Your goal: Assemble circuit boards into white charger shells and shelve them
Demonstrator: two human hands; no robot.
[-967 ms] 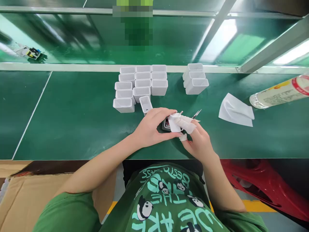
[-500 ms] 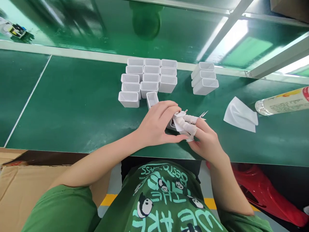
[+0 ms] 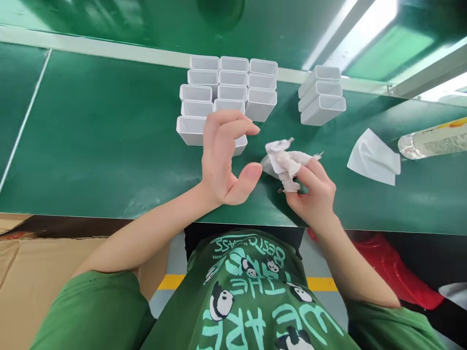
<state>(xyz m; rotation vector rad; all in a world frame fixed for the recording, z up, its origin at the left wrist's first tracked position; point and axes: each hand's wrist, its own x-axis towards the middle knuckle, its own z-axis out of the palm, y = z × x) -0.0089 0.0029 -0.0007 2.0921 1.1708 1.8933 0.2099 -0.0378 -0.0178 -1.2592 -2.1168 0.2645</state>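
Observation:
My left hand [image 3: 228, 158] is raised over the table with its thumb and fingers apart and nothing in it. Behind its fingers, a white plastic box [image 3: 241, 145] is partly hidden. My right hand [image 3: 312, 192] grips a crumpled white cloth [image 3: 284, 163], which is bunched around its fingertips. Thin pointed tips [image 3: 319, 156] poke out beyond the cloth; what they belong to is covered. A pale, smooth piece [image 3: 269, 167] shows under the cloth's left side, too hidden to name.
Several open white boxes [image 3: 232, 78] stand in rows at the back of the green table [image 3: 109, 136]. Three more boxes [image 3: 323, 111] form a column to their right. A second white cloth [image 3: 375, 158] lies near a clear labelled bottle [image 3: 434, 141] on its side.
My left hand has come away from the cloth, moving left and opening. My right hand keeps the cloth. The view has shifted, so the table's things appear higher.

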